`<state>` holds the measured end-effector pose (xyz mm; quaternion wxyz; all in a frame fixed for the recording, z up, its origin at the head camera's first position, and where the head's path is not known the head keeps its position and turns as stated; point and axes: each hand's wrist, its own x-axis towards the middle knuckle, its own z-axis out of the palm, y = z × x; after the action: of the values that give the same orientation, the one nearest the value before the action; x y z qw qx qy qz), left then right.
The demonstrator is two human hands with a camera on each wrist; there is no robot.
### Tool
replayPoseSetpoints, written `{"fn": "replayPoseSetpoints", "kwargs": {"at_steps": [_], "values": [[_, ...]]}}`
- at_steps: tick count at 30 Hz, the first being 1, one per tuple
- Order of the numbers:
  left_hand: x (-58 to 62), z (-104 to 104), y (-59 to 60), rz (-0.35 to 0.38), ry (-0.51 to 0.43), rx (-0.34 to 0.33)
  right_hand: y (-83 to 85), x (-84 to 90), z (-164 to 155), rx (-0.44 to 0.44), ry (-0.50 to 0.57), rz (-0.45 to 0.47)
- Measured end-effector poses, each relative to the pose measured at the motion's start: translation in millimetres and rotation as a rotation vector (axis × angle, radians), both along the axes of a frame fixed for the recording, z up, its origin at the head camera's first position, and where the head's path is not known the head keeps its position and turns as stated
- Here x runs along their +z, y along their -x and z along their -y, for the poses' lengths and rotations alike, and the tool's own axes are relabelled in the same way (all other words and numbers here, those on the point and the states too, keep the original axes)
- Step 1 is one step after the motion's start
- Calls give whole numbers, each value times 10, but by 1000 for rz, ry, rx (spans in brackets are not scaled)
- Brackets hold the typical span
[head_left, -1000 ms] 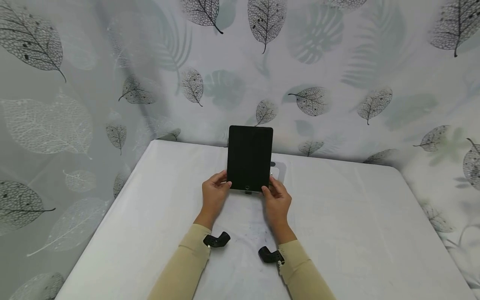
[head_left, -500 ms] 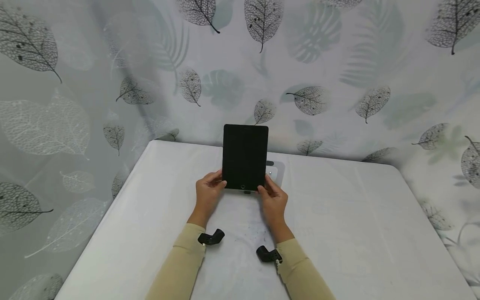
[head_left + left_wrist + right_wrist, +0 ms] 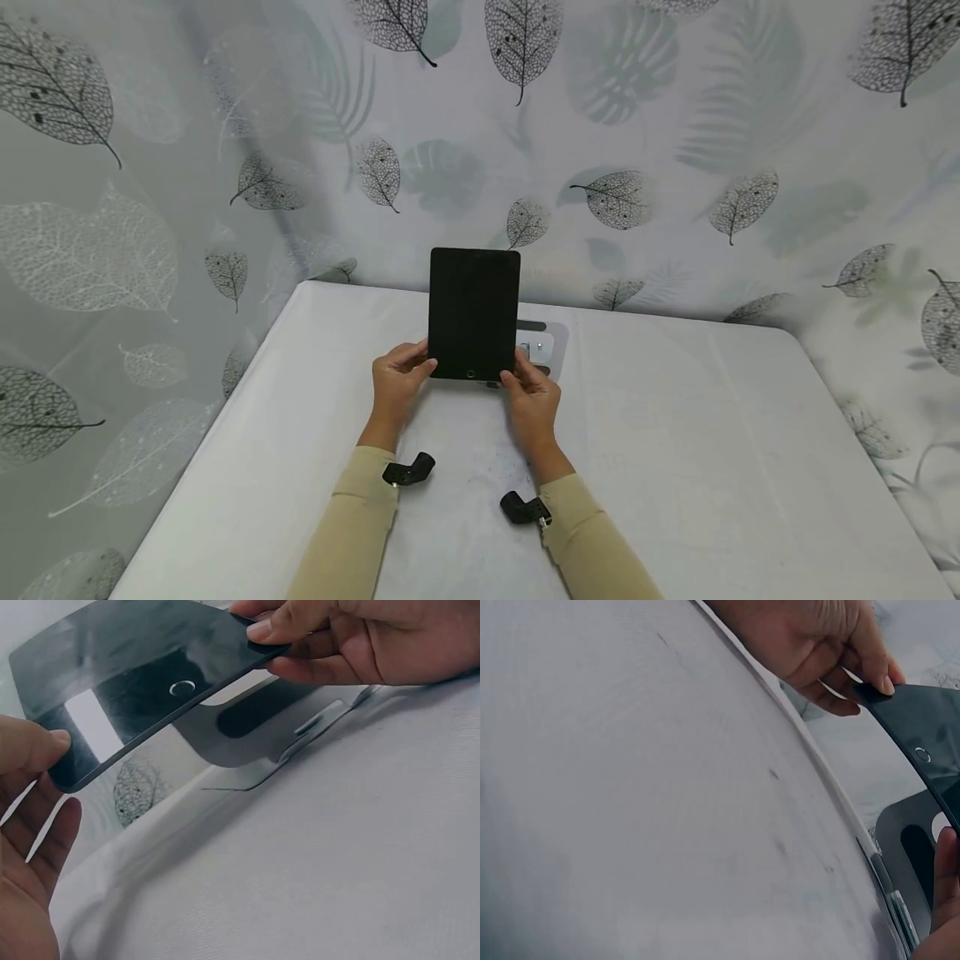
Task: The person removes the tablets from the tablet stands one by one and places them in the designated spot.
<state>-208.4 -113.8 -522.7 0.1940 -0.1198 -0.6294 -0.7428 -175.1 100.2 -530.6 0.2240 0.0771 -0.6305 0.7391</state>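
Note:
A black tablet with a round home button is held up, its dark screen facing me. My left hand pinches its lower left corner, thumb on the front. At the lower right corner my right hand grips it the same way. In the left wrist view the tablet spans between both hands, apart from the table. Behind it lies a grey flat stand with dark oblong pads and a white part; the tablet hides most of it.
A white cloth covers the table. A leaf-patterned curtain hangs behind the table and along its left side. Black wrist cameras sit on both sleeves.
Both hands have shifted to the left with the tablet between them. More of the grey stand now shows to the tablet's right. The grip looks the same.

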Motion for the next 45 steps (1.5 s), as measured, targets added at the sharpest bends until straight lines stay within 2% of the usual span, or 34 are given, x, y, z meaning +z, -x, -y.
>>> {"fn": "replayPoseSetpoints", "kwargs": {"at_steps": [12,18,25,31,35,39,42,45], "values": [[33,137,19,114,-108,128,53,-15,252,48,-20,7],[55,163,20,123,-168,196,58,-11,324,52,-56,42],[71,197,8,122,-177,210,50,29,346,56,-74,111],[45,261,-8,127,-203,257,-29,202,385,69,-131,123],[33,327,-34,124,-187,259,-66,272,403,90,-160,134],[26,409,-64,144,-160,246,-4,148,421,109,-178,189],[16,475,-73,193,-144,230,58,30,430,117,-209,237],[6,533,-73,264,-133,209,74,-6,433,133,-229,264]]}}
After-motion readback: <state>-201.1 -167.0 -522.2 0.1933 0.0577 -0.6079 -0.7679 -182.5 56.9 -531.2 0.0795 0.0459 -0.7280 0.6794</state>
